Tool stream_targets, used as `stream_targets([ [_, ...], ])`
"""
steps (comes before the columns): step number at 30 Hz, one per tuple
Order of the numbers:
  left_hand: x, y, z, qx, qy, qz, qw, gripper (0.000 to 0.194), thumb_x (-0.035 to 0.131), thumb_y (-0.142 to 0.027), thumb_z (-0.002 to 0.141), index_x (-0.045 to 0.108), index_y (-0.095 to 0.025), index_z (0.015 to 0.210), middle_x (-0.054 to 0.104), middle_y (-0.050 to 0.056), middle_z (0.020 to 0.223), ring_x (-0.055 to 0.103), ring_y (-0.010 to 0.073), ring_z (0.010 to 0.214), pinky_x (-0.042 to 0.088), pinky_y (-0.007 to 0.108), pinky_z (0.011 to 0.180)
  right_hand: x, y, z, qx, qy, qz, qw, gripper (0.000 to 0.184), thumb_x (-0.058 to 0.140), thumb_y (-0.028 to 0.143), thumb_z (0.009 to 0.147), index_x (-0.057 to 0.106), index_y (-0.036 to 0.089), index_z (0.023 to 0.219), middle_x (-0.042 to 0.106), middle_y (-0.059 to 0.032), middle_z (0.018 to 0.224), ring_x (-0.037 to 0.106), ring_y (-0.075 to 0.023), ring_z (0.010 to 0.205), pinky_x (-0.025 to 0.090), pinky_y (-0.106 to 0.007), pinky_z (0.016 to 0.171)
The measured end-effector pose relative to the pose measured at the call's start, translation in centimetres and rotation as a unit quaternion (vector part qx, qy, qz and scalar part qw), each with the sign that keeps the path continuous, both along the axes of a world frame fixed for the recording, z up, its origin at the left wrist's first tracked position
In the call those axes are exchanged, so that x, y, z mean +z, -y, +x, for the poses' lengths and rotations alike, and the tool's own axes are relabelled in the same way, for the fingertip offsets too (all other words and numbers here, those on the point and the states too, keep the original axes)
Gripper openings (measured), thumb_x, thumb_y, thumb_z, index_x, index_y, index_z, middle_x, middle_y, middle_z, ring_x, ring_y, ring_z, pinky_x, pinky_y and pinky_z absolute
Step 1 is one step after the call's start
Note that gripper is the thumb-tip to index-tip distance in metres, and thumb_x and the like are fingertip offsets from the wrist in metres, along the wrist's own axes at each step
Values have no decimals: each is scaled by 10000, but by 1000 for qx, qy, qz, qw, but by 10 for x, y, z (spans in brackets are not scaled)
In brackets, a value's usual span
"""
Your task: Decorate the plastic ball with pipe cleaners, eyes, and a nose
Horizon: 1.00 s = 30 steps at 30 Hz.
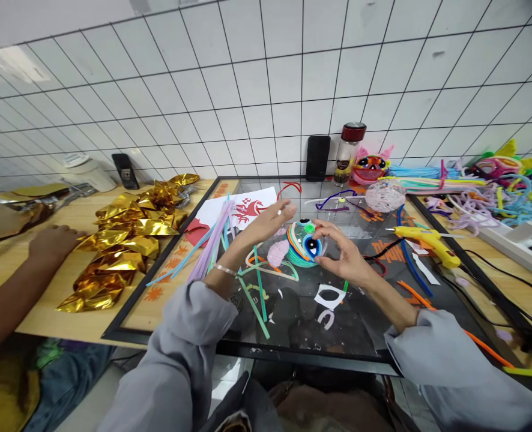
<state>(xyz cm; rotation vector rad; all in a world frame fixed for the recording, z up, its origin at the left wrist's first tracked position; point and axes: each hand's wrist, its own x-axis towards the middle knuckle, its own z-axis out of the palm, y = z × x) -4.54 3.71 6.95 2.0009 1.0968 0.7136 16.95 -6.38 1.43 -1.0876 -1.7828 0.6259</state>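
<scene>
Your R hand (341, 251) is the nearer one: it's at approx 3 o'clock of the fish-like ball (298, 252) (12 = toward the wall), thumb & fingers parted in a wide C, w/ tips on its R side, thumb low, index up top, so it looks to have hold of it. Your L hand (271, 221) hangs at abt 10 o'clock, just off the ball; its fingers are loosely bent, tips near each other, & can't tell if there's anything btwn them. From those L fingertips the ball lies toward 4 o'clock. No clear long axis, it's roundish; the pink fin (278, 253) sticks out at approx 8 o'clock, so that's the best cue for which way it's turned. The ball sits abt mid of the dark tabletop (293, 321), in front of you. Looks: teal body, orange & white bands, a big eye (312, 245) w/ black centre & blue rim facing your R thumb side, bright green spot up top, plus a 2nd dark round bit at 12. Around it: lilac strips (212, 246) at 9, white cut-out (330, 296) w/ a hole at 5, yellow glue gun (428, 241) well off at 3.
</scene>
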Motion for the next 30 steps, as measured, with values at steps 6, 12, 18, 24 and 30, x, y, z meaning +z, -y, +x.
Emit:
stream_targets([
  [6,-13,66,-13,194,139,154,959,265,541,-440,894,563,-198,787,591,-2,705,534,137,649,448,263,648,0,0,-6,-14,-22,16,1000,329,705,246,744,583,250,1049,642,-117,1269,479,-320,1394,329,-518,1148],
  [12,-45,102,-7,141,5,54,989,239,630,-402,822,590,-203,695,595,-23,593,544,135,562,434,273,618,-8,2,-13,-80,-22,35,996,349,693,251,733,584,252,1065,620,-120,1297,500,-328,1361,350,-539,1130],
  [18,-51,94,-1,138,-75,32,987,379,678,-491,809,696,-186,1034,702,31,702,677,236,725,496,351,732,-12,3,-16,-127,-24,52,990,347,706,320,756,585,252,1074,625,-117,1240,537,-322,1308,397,-520,1102],
  [24,-58,86,0,103,-4,-43,994,607,696,-537,807,617,-163,1277,758,101,1010,693,240,777,543,381,760,-6,8,-19,-140,21,55,988,346,654,316,800,592,259,1135,602,-126,1290,504,-333,1341,381,-560,1109],
  [30,-55,66,-1,16,49,-70,996,777,802,-556,701,585,-155,1331,731,126,1144,688,284,975,551,408,861,-3,15,-23,-149,82,74,983,370,614,280,808,593,250,1176,581,-142,1292,513,-342,1312,426,-570,1065],
])
